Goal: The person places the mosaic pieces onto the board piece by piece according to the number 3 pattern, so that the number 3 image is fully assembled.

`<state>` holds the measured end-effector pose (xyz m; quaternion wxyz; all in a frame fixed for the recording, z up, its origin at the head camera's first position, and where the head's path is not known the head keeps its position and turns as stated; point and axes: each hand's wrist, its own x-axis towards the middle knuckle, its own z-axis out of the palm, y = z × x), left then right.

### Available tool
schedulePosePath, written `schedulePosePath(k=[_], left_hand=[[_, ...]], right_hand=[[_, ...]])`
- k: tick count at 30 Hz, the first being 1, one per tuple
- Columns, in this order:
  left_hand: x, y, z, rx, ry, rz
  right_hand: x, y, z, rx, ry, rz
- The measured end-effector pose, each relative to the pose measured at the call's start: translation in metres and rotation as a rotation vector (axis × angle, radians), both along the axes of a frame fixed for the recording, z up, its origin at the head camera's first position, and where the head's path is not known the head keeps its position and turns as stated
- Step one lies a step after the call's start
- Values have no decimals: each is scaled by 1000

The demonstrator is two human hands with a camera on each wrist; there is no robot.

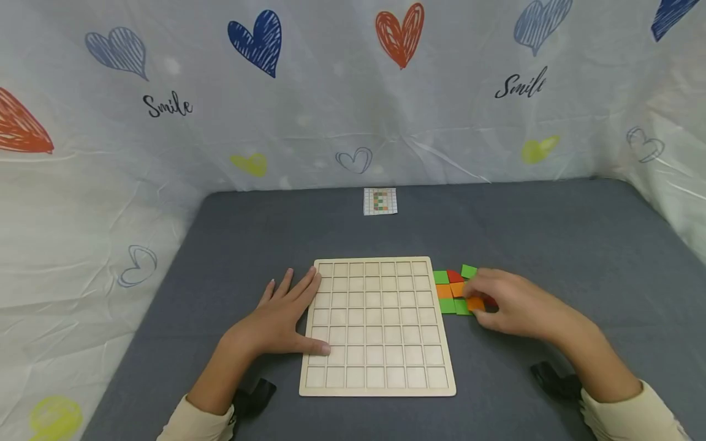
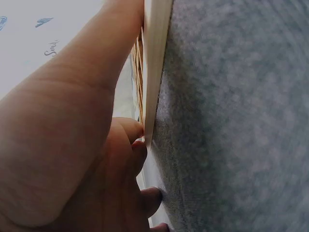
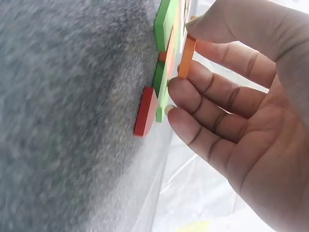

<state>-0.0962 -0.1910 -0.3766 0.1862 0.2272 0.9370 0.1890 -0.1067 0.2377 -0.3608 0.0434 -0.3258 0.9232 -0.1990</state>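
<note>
A pale wooden grid board [image 1: 375, 318] with bare square cells lies flat on the table. My left hand [image 1: 281, 321] rests at its left edge, fingers spread and straight, thumb over the lower left cells. Beside the board's right edge lies a cluster of flat green, orange and red tiles. Over that cluster, my right hand [image 1: 510, 303] pinches an orange tile [image 3: 187, 58] between thumb and fingers. In the right wrist view a red tile [image 3: 146, 112] and green tiles [image 3: 166, 21] lie on the cloth just beyond the fingertips.
A small printed pattern card [image 1: 380, 201] lies at the table's far edge, showing a grid with coloured squares. Dark grey cloth [image 1: 248, 233] covers the table. Behind it hangs a white curtain [image 1: 320, 92] printed with hearts. A dark strap piece [image 1: 554, 381] hangs by each wrist.
</note>
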Motion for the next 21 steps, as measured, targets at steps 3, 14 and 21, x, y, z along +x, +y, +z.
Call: schedulePosePath(k=[3,14,21], left_hand=[[0,0,0,-1,-1,-2],[1,0,0,6,-4,-5],[0,-1,-2,-15,5,0]], right_hand=[[-1,-5,2,-3,16,9],[-11,-21,6,-55,7,50],[-21,-30,7,-72,18,85]])
